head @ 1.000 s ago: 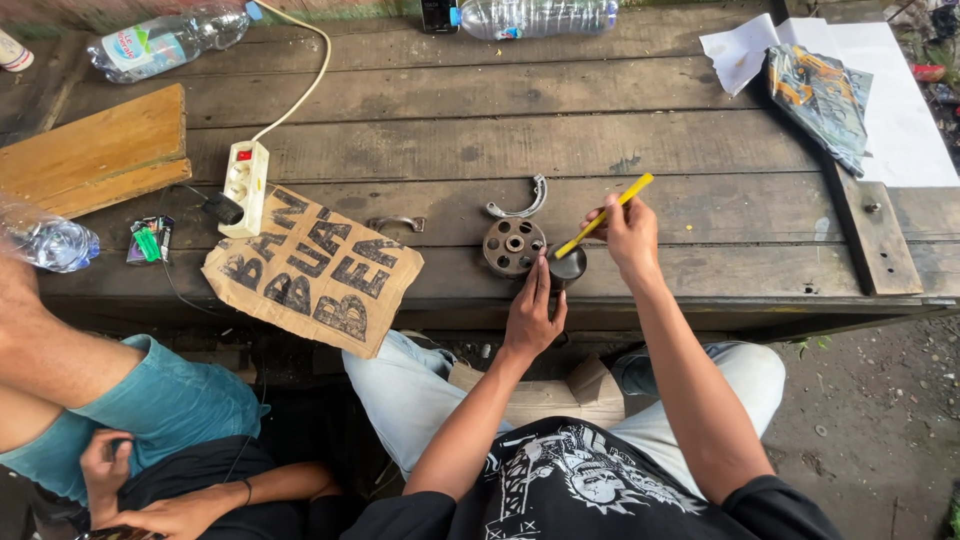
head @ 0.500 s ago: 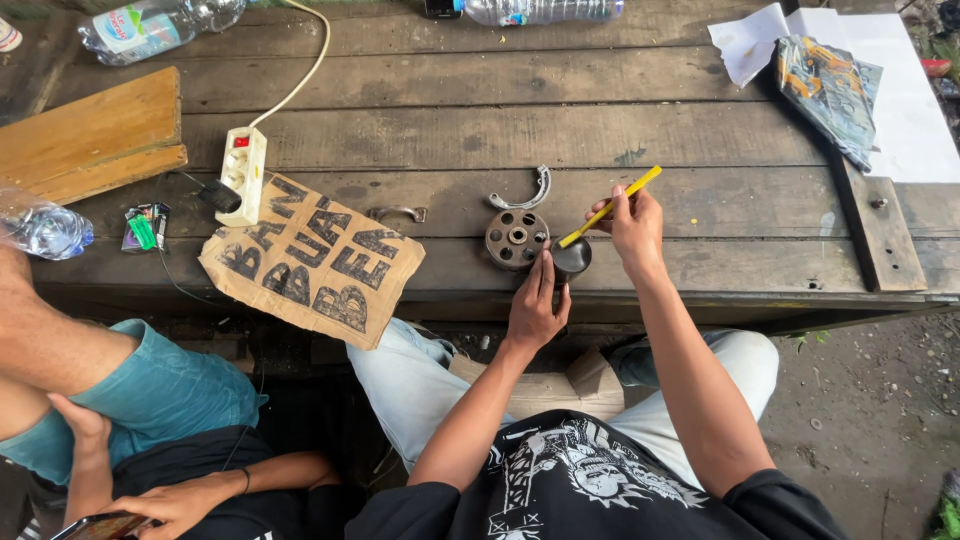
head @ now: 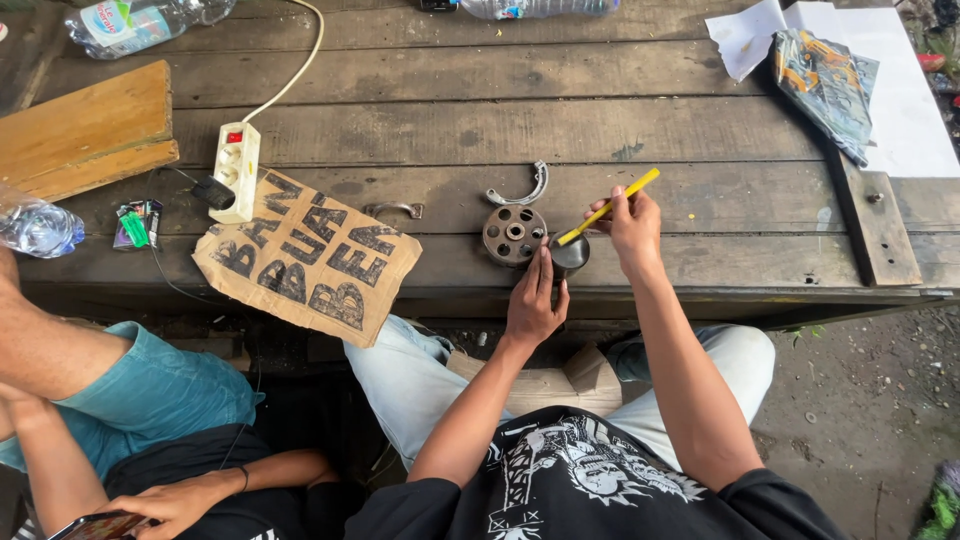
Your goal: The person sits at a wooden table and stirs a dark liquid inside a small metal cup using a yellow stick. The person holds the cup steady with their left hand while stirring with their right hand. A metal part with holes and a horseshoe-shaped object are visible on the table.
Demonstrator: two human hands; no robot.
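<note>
Our right hand (head: 628,226) dips a yellow stick (head: 608,207) into a small dark cup (head: 570,254) steadied by our left hand (head: 533,305), beside a round metal disc (head: 514,235) on the desk (head: 600,110).

Count on the tabletop (head: 640,70): 3 plastic bottles (head: 140,22) (head: 535,8) (head: 35,228), 1 power strip (head: 236,170), 1 cardboard sign (head: 305,255), 1 wooden board (head: 85,130). Metal parts: 1 round drilled disc (head: 514,235), 1 small dark cup (head: 572,254), 1 curved bracket (head: 520,190), 1 small handle (head: 393,209). Also 1 yellow pencil (head: 610,206), 2 paper sheets (head: 752,35) (head: 900,90), 1 crumpled foil bag (head: 825,85).
</note>
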